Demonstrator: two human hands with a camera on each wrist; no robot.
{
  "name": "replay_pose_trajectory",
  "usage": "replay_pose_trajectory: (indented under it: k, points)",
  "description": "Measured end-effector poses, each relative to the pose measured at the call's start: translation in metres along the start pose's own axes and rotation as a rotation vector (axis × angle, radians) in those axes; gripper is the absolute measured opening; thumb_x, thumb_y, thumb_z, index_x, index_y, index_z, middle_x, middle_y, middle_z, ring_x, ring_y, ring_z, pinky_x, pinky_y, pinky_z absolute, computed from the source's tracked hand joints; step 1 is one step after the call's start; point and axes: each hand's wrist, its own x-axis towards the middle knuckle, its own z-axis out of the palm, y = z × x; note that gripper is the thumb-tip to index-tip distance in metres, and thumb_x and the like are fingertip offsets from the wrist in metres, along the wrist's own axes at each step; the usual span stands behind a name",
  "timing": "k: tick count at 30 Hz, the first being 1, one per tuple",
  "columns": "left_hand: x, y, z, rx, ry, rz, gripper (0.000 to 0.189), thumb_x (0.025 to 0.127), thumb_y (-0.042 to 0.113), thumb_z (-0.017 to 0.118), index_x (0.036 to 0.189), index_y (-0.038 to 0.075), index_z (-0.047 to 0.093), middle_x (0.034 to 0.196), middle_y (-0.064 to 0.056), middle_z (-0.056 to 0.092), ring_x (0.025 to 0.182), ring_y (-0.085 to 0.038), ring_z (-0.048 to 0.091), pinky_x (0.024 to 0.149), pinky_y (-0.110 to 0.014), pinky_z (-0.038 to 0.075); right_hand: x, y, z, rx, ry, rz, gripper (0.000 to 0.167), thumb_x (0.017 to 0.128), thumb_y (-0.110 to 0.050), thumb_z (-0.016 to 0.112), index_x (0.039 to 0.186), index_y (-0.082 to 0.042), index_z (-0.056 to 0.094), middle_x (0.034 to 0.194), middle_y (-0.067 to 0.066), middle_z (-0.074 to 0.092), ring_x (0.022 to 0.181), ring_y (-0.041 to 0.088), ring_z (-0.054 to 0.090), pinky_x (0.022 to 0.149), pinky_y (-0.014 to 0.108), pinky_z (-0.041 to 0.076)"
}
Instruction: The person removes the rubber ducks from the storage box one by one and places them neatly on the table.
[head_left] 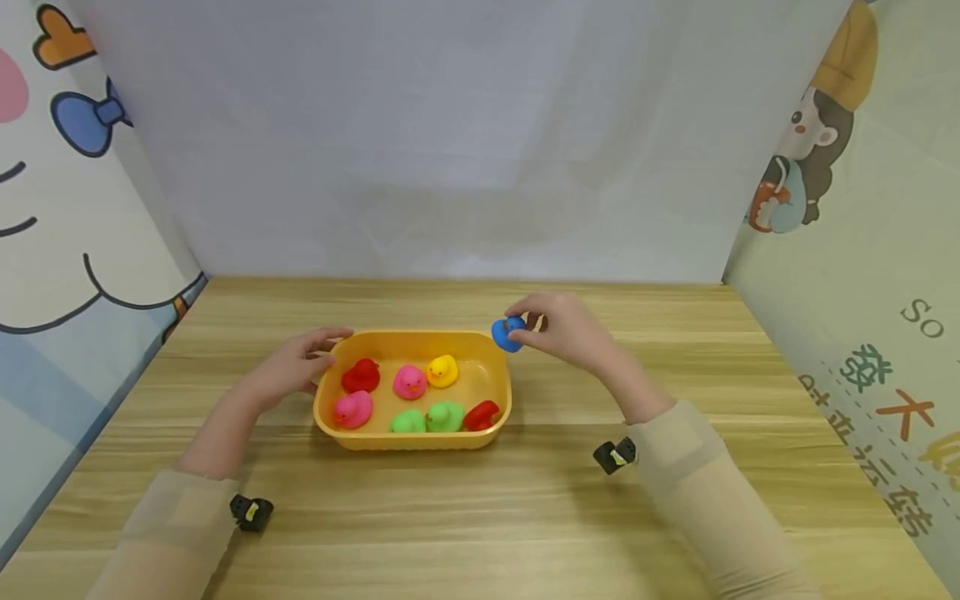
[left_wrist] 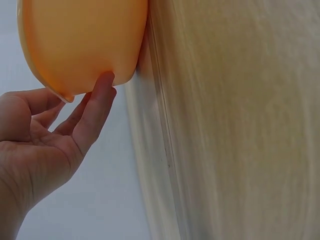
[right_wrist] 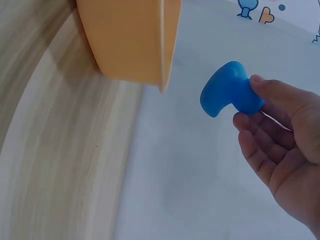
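Wood-grain tabletop [head_left: 450, 517], pale grey backdrop [head_left: 465, 142] – cartoon panel [head_left: 67, 225] left, lettered cream panel [head_left: 877, 267] right

In the head view, the left sleeve [head_left: 150, 550] at eight o'clock and right sleeve [head_left: 720, 500] at four are beige, each with a broad cuff band. Small black blocks [head_left: 615, 456] with pale yellowish marks sit at the left cuff's three o'clock and the right's nine. Both hands [head_left: 573, 333] are bare.
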Motion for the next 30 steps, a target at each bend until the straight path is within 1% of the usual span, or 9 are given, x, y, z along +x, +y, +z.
replay_pose_trajectory:
  k: [3,7,10,15,18,24,30]
  points:
    - [0.000,0.000,0.002,-0.007,0.005,0.005,0.047,0.100,0.011,0.042,0.146,0.008,0.031,0.146,-0.026,0.031,0.122,-0.045,0.044,0.075,-0.042,0.057,-0.002,0.003,-0.007,-0.011,0.012,-0.011,0.028,0.082,-0.019,0.074,0.107,-0.006,0.070,0.099,0.005,0.069,0.079,0.016,0.060,0.066,0.027,0.052]
    - [0.000,0.000,0.003,0.003,0.016,-0.008,0.048,0.101,0.012,0.042,0.147,0.010,0.031,0.146,-0.026,0.032,0.121,-0.044,0.045,0.075,-0.041,0.057,-0.005,0.009,-0.015,-0.028,0.027,-0.041,0.028,0.081,-0.016,0.075,0.106,-0.005,0.070,0.100,0.006,0.070,0.078,0.017,0.061,0.064,0.027,0.053]
    - [0.000,0.001,0.005,0.016,0.017,-0.017,0.048,0.101,0.013,0.041,0.147,0.010,0.030,0.144,-0.027,0.033,0.121,-0.044,0.045,0.076,-0.041,0.057,-0.009,0.015,-0.019,-0.039,0.038,-0.049,0.027,0.081,-0.013,0.074,0.106,-0.004,0.070,0.103,0.009,0.069,0.079,0.018,0.063,0.065,0.029,0.055]
    - [0.000,0.002,0.005,0.022,0.015,-0.029,0.048,0.101,0.013,0.041,0.147,0.012,0.030,0.144,-0.027,0.032,0.121,-0.044,0.044,0.077,-0.041,0.057,-0.014,0.026,-0.027,-0.036,0.055,-0.027,0.026,0.082,-0.010,0.073,0.107,-0.003,0.069,0.106,0.010,0.068,0.082,0.021,0.064,0.069,0.035,0.055]
    - [0.000,0.000,0.004,0.015,0.014,-0.033,0.048,0.101,0.014,0.041,0.148,0.013,0.030,0.146,-0.026,0.032,0.122,-0.044,0.044,0.077,-0.041,0.057,-0.016,0.033,-0.031,-0.024,0.048,-0.015,0.027,0.082,-0.009,0.073,0.108,-0.003,0.069,0.106,0.010,0.067,0.085,0.022,0.064,0.071,0.037,0.056]
    - [0.002,-0.006,0.002,-0.011,0.014,-0.023,0.049,0.101,0.015,0.043,0.148,0.013,0.030,0.147,-0.026,0.030,0.124,-0.045,0.042,0.077,-0.042,0.057,-0.018,0.048,-0.037,-0.021,0.040,-0.004,0.028,0.083,-0.008,0.071,0.111,-0.004,0.068,0.108,0.010,0.065,0.088,0.022,0.062,0.072,0.035,0.055]
    - [0.002,-0.007,0.002,-0.035,0.006,-0.024,0.049,0.101,0.015,0.042,0.148,0.014,0.029,0.148,-0.025,0.029,0.124,-0.045,0.042,0.079,-0.043,0.056,-0.016,0.061,-0.037,-0.025,0.053,0.010,0.027,0.084,-0.006,0.070,0.111,-0.004,0.067,0.110,0.011,0.065,0.090,0.024,0.063,0.073,0.035,0.056]
